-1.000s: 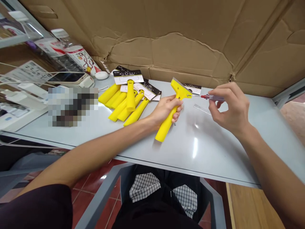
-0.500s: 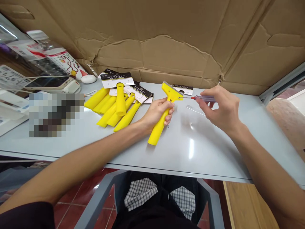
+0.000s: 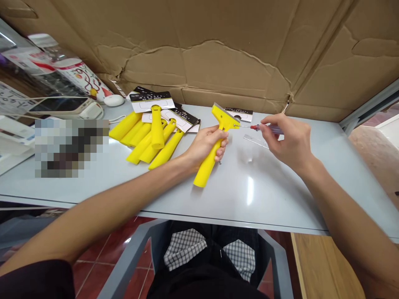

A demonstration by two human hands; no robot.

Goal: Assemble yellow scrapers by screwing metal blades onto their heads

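A yellow scraper (image 3: 206,168) is wrapped in my left hand (image 3: 208,145), its wide head tilted up and away and its handle end slanting down toward me. Between the fingers of my right hand (image 3: 288,139) is a screwdriver (image 3: 274,129) with a clear purplish handle and a red collar. Its thin shaft reaches left to a small screw at the right side of the scraper head. A flat metal blade (image 3: 255,141) lies on the table below the screwdriver. Behind the scraper head sits a black and white card (image 3: 245,115). A small screw (image 3: 220,162) rests beside my left fingers.
Several yellow scraper handles (image 3: 166,150) with black and white cards (image 3: 152,102) are piled left of my left hand. Farther left are a phone (image 3: 60,106), a white oval object (image 3: 114,100) and plastic bottles (image 3: 75,74). A cardboard sheet (image 3: 218,25) stands behind the table (image 3: 187,203).
The view has shifted slightly. Both hands keep their holds, and the screwdriver tip stays at the screw on the scraper head while my right fingers have shifted a little on its handle.
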